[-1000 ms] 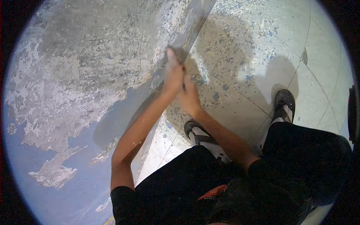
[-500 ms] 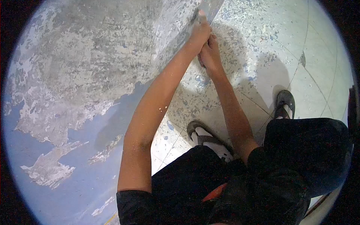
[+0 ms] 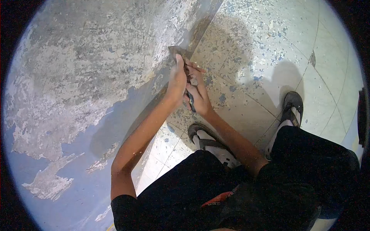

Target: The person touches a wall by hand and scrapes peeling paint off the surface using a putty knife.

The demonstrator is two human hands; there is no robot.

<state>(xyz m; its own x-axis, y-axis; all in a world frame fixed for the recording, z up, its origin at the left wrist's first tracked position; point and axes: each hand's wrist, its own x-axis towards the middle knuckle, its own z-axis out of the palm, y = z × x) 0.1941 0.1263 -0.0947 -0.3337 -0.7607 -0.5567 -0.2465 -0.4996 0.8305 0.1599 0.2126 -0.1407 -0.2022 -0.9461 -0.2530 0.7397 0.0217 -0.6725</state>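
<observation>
A scraper with a wide, dark blade is pressed against the lower part of the peeling wall, close to where it meets the floor. My left hand is closed round the tool just behind the blade, its thumb pointing up along it. Beside it, my right hand grips the dark handle, whose end sticks out below the palm. Some of the right fingers are partly stretched out, and the fingers of my left hand are mostly hidden.
Blue paint still covers the lower left wall, with bare grey patches above. Paint flakes litter the tiled floor. My feet in dark sandals stand close to the wall. A dark object is at the right edge.
Both hands have come down and left along the wall's base, nearer my body. The scraper's blade and handle now show more plainly.
</observation>
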